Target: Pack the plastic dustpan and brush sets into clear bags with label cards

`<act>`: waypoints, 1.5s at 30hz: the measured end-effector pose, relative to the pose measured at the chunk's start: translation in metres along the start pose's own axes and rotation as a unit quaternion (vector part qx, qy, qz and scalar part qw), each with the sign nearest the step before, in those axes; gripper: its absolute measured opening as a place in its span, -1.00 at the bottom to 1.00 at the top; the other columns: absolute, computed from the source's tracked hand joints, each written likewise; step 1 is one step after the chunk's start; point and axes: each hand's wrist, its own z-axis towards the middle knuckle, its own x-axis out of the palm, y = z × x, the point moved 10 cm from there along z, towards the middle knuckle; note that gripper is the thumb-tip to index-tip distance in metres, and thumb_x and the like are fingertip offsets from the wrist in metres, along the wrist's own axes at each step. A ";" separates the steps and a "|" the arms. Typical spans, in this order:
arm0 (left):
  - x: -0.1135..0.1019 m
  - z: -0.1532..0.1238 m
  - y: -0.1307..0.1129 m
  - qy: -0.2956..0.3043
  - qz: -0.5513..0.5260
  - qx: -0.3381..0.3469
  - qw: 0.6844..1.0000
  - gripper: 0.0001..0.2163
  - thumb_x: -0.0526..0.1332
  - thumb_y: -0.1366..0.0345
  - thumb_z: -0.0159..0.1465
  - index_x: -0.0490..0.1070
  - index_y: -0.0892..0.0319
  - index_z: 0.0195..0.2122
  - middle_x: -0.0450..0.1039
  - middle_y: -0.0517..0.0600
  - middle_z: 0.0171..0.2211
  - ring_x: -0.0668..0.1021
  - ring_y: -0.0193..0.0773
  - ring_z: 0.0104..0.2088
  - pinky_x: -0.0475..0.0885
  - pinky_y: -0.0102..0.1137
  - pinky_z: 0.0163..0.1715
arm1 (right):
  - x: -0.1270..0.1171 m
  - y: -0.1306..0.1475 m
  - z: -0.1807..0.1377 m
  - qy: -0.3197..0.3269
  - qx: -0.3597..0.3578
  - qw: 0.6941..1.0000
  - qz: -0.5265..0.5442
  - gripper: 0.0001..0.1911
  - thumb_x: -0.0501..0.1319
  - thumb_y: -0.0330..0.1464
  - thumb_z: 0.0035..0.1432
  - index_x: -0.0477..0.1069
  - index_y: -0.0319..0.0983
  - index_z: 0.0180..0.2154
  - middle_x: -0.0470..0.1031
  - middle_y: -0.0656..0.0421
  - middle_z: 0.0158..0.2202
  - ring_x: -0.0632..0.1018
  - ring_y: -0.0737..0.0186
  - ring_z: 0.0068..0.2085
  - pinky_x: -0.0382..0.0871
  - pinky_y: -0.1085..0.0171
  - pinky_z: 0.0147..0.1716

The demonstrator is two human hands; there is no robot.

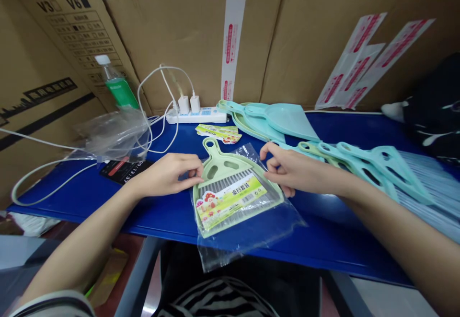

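Note:
A light green mini dustpan with a brush and a yellow-green label card [230, 194] lies inside a clear plastic bag [251, 238] on the blue table [172, 216]. My left hand [168, 173] pinches the bag's left edge beside the dustpan handle. My right hand [291, 170] pinches the bag's right upper edge, fingers curled. The bag's lower end hangs over the table's front edge.
Teal dustpans [276, 118] are stacked behind, teal brushes [377, 168] lie at the right. Label cards [219, 132], a white power strip with chargers and cables [190, 111], crumpled plastic bags [111, 135], a green bottle [117, 84], a timer [124, 168] and cardboard boxes [187, 29] stand behind.

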 end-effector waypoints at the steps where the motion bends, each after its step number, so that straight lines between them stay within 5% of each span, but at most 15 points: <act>1: 0.001 0.000 -0.002 0.003 -0.003 0.006 1.000 -0.85 0.13 0.27 0.32 0.38 0.19 -0.36 0.37 -0.09 -0.47 0.39 -0.40 -0.49 0.29 -0.51 -0.45 | -0.002 -0.002 -0.001 -0.009 0.015 1.000 -0.002 -0.71 0.06 -0.48 0.00 -0.01 -0.13 -0.26 0.22 0.49 -0.70 0.42 0.34 -0.71 0.23 0.38 -0.71; 13: 0.013 -0.003 -0.017 0.045 -0.011 0.069 0.997 -0.79 0.26 0.19 0.22 0.42 0.18 -0.19 0.45 0.02 -0.26 0.51 -0.27 -0.27 0.41 -0.42 -0.28 | -0.003 -0.004 -0.007 0.011 0.051 0.994 -0.095 -0.78 0.03 -0.51 -0.03 -0.02 -0.13 -0.45 0.22 0.43 -0.73 0.45 0.31 -0.69 0.19 0.35 -0.63; 19: 0.018 -0.003 -0.020 0.052 -0.016 0.066 0.996 -0.89 0.12 0.41 0.25 0.41 0.18 -0.25 0.47 0.00 -0.30 0.51 -0.32 -0.32 0.39 -0.45 -0.32 | -0.008 0.020 -0.009 -0.034 -0.079 0.967 -0.240 -0.83 0.02 -0.31 0.16 0.13 -0.14 -0.48 0.18 0.33 -0.68 0.28 0.31 -0.63 0.04 0.29 -0.56; 25: 0.017 0.000 -0.024 0.020 0.016 0.065 0.998 -0.87 0.03 0.48 0.19 0.32 0.17 -0.38 0.38 -0.08 -0.45 0.41 -0.38 -0.47 0.30 -0.49 -0.46 | 0.008 0.051 -0.018 -0.009 -0.195 0.952 -0.234 -0.68 0.11 -0.07 0.16 0.27 -0.17 -0.43 0.24 0.30 -0.62 0.26 0.32 -0.59 0.05 0.31 -0.53; 29: 0.019 -0.001 -0.033 0.014 0.055 0.099 0.993 -0.81 -0.03 0.51 0.18 0.34 0.15 -0.39 0.38 -0.05 -0.38 0.40 -0.38 -0.46 0.30 -0.48 -0.45 | 0.024 0.060 -0.024 0.010 -0.227 0.941 -0.250 -0.73 0.21 -0.15 0.10 0.26 -0.19 -0.44 0.37 0.23 -0.53 0.34 0.28 -0.53 0.10 0.30 -0.49; 36: 0.024 -0.007 -0.039 0.003 0.123 0.138 0.983 -0.70 -0.02 0.48 0.24 0.44 0.09 -0.15 0.42 -0.02 -0.24 0.45 -0.39 -0.43 0.40 -0.47 -0.39 | 0.037 0.070 -0.031 0.006 -0.281 0.918 -0.282 -0.85 0.03 -0.48 0.13 0.22 -0.19 -0.47 0.39 0.20 -0.51 0.35 0.30 -0.51 0.09 0.29 -0.48; 45: 0.034 -0.004 -0.054 -0.022 0.273 0.167 0.947 -0.73 -0.01 0.33 0.37 0.44 0.22 -0.05 0.48 0.12 -0.10 0.50 -0.20 -0.14 0.43 -0.34 -0.19 | 0.032 0.076 -0.033 -0.020 -0.307 0.917 -0.254 -0.82 0.01 -0.49 0.12 0.18 -0.18 -0.50 0.31 0.25 -0.56 0.28 0.33 -0.54 0.07 0.31 -0.50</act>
